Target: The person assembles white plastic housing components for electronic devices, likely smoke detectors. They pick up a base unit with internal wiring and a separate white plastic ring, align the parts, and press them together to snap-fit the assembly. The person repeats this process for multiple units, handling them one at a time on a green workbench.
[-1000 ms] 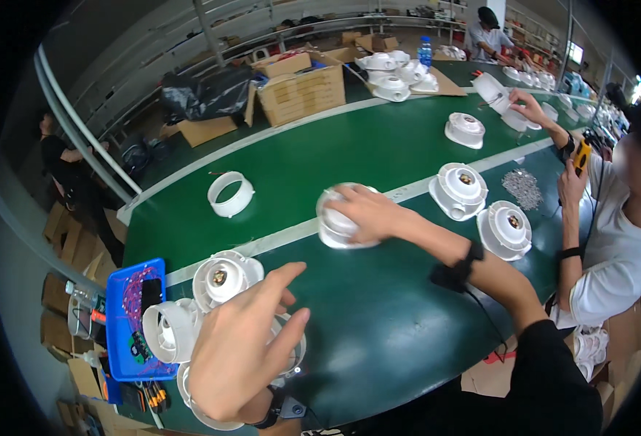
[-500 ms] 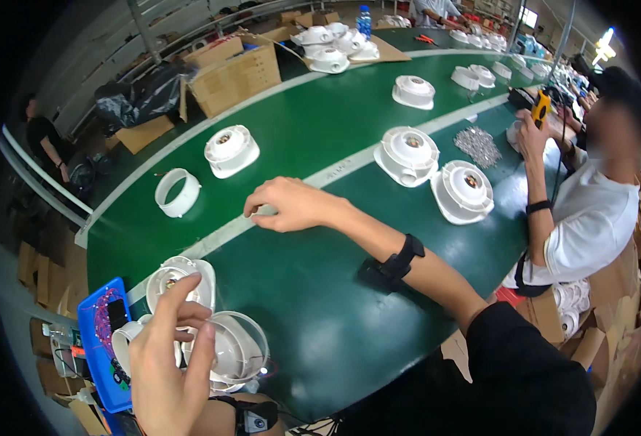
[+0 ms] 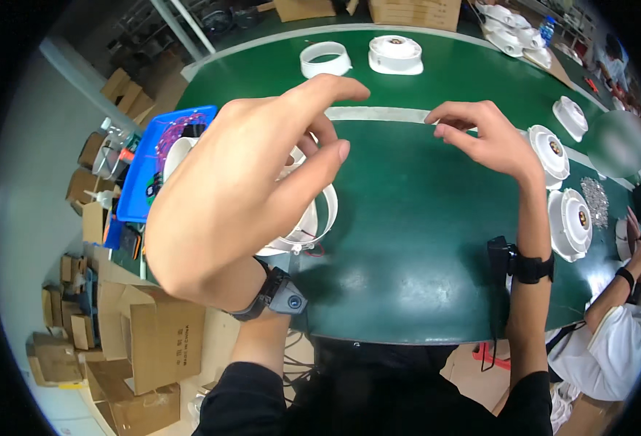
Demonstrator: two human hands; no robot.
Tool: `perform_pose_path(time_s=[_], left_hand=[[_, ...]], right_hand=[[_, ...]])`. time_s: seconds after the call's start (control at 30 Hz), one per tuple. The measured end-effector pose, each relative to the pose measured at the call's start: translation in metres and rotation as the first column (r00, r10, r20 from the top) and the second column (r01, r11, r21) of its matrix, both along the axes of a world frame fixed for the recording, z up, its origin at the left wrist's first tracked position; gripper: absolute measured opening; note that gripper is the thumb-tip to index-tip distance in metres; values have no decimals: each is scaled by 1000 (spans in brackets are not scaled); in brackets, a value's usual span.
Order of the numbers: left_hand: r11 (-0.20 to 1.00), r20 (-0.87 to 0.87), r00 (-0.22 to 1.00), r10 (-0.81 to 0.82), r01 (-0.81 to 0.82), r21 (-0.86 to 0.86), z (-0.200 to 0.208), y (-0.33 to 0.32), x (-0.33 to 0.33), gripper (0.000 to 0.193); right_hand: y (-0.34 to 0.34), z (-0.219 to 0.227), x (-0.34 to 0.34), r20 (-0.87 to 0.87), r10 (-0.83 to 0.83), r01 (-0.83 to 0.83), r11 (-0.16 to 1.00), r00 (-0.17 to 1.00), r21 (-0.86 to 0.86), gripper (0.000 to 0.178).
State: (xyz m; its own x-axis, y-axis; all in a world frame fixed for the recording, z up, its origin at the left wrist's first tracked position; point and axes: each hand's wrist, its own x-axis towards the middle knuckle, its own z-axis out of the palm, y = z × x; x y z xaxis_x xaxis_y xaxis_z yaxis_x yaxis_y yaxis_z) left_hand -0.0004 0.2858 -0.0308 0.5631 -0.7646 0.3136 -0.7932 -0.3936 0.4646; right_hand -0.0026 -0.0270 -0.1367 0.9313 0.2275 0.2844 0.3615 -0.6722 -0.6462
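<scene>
Brown cardboard boxes (image 3: 157, 341) lie on the floor left of the green table (image 3: 407, 240), and a blue tray (image 3: 149, 171) sits at its left edge. The white round housing (image 3: 313, 218) lies flat on the table just right of the tray, open side up, mostly hidden under the left hand (image 3: 240, 182), whose fingers are loosely spread above it, holding nothing I can see. The right hand (image 3: 491, 138) hovers further right, fingers narrowly curled and empty
</scene>
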Motion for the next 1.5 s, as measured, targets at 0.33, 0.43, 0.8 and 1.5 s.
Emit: perform_pose_path(time_s=[0.33,0.43,0.8,1.5], left_hand=[[644,78,831,551,-483,593,-89,73,40,69],[679,65,882,467,-406,611,-106,77,47,62],[900,-306,935,178,-29,436,-86,-29,19,43],[972,-22,974,-226,227,55,-59,-65,26,110]], right_hand=[[8,38,-32,59,144,-144,990,988,0,25],[3,48,-46,87,204,-210,976,975,54,26],[16,64,-67,-139,234,-249,963,962,-106,54],[-13,78,-80,265,-331,249,921,905,300,36]])
